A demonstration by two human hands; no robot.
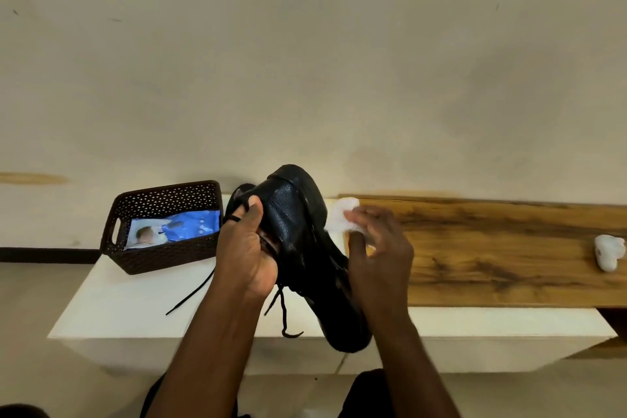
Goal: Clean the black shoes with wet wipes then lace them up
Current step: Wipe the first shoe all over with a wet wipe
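The left hand (247, 248) holds the black shoe (305, 248) up over the white table (135, 309), thumb and fingers curled round it; its laces (283, 312) hang down. The right hand (376, 248) pinches a white wipe (342, 215) beside the shoe; a brown basket (163, 200) holds the wipes pack (176, 226); another crumpled wipe (609, 251) lies on the wooden board (509, 248).

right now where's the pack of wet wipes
In the head view, the blue-and-white wet wipes pack lies inside the dark brown perforated plastic basket on the left end of the white bench, just left of the held black leather shoe.
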